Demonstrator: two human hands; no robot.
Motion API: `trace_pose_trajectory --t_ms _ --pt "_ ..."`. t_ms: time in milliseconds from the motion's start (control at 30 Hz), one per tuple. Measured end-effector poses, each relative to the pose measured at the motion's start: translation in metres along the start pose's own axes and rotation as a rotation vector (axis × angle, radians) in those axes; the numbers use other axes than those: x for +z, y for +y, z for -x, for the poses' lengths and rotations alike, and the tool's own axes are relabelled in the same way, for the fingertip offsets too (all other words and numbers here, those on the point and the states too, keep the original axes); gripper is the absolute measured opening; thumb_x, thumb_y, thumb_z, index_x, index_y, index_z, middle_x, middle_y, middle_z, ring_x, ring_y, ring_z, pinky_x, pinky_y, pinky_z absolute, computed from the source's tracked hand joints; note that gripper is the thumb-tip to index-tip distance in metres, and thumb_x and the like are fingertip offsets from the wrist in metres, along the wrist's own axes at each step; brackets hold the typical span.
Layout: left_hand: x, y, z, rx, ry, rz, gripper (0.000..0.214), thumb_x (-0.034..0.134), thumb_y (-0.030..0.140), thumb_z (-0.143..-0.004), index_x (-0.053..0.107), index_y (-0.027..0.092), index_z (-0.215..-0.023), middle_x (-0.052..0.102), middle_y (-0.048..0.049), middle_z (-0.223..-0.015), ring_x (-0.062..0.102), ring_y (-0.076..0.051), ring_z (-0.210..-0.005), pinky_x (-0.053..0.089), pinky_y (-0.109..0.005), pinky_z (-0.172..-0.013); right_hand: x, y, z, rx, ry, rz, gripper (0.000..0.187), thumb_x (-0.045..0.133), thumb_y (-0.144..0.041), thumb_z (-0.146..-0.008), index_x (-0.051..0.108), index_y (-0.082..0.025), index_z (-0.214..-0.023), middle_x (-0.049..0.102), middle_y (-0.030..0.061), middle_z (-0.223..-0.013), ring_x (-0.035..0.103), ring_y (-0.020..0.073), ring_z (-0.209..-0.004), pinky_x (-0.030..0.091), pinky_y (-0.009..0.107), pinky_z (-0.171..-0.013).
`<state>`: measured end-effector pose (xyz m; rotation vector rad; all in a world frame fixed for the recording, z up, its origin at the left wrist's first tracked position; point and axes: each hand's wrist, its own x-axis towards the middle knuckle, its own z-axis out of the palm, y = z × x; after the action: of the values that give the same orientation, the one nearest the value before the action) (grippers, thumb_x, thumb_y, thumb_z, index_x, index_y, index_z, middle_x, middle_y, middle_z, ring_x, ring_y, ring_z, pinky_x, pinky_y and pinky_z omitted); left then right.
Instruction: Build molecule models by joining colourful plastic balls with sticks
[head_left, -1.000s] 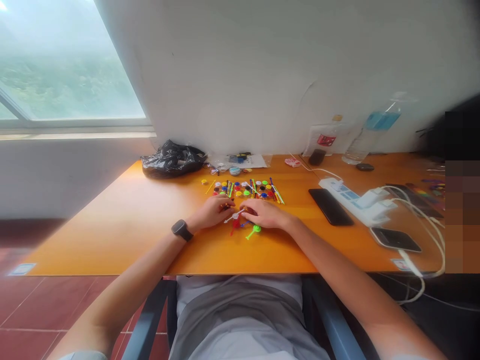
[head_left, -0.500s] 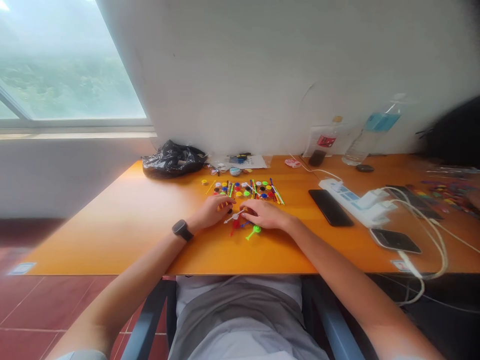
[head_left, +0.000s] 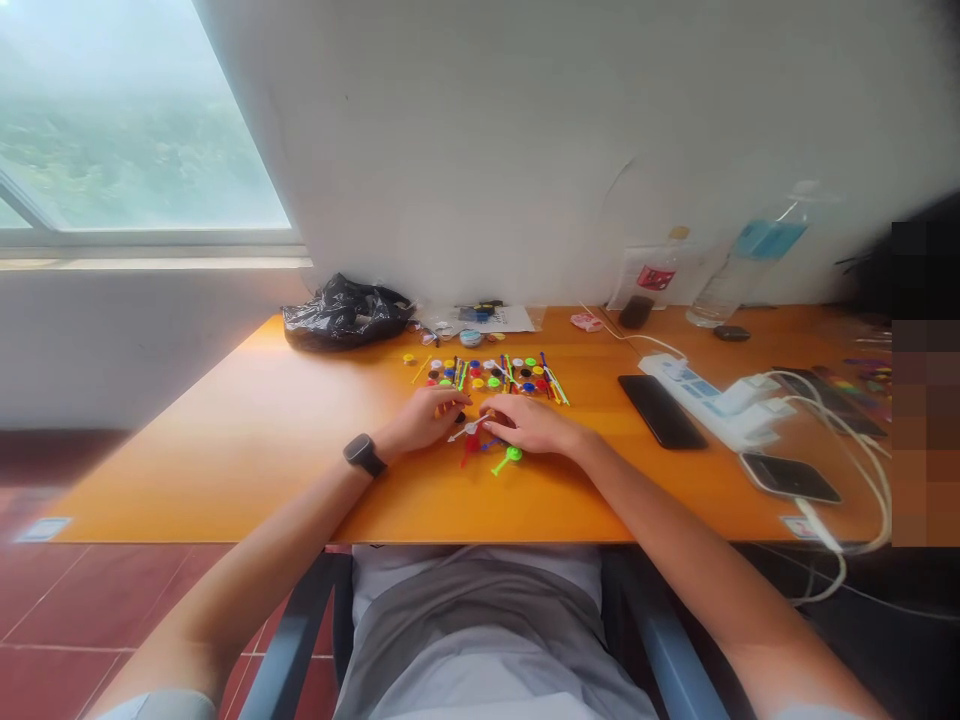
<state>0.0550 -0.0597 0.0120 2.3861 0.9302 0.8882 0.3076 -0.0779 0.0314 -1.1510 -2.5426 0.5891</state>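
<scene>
My left hand (head_left: 426, 418), with a black watch on its wrist, rests on the orange table (head_left: 225, 450), its fingers curled over a small dark piece. My right hand (head_left: 527, 424) lies beside it, fingers pinched near a white stick-and-disc piece (head_left: 469, 429). A red piece (head_left: 471, 447) and a green stick-and-disc piece (head_left: 508, 459) lie just below my hands. Behind them is a spread of several coloured discs and thin sticks (head_left: 495, 376).
A black plastic bag (head_left: 341, 315) sits at the back left. Two phones (head_left: 661, 410) (head_left: 789, 476), a white power strip (head_left: 712, 397) with cables, and two bottles (head_left: 739, 265) stand to the right. A person's blurred figure is at the far right edge.
Both hands stay almost in place. The view has shifted slightly, so everything on the table sits a little higher in the picture.
</scene>
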Motion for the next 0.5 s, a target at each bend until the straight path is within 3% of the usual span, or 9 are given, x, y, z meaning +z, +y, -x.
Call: trace_pose_trajectory --t_ms 500 --pt "-0.0024 0.0061 0.0000 -0.016 -0.037 -0.018 0.023 0.056 0.026 -0.099 0.077 0.018 -0.107 0.075 -0.0075 -0.098 0.062 -0.016 -0.077 0.050 -0.028 -0.072 -0.0005 -0.0020 0.0011 0.010 -0.002 -0.008 0.027 0.058 -0.036 -0.103 0.070 -0.021 -0.121 0.074 0.0086 -0.109 0.066 0.0210 -0.090 0.044 0.028 -0.076"
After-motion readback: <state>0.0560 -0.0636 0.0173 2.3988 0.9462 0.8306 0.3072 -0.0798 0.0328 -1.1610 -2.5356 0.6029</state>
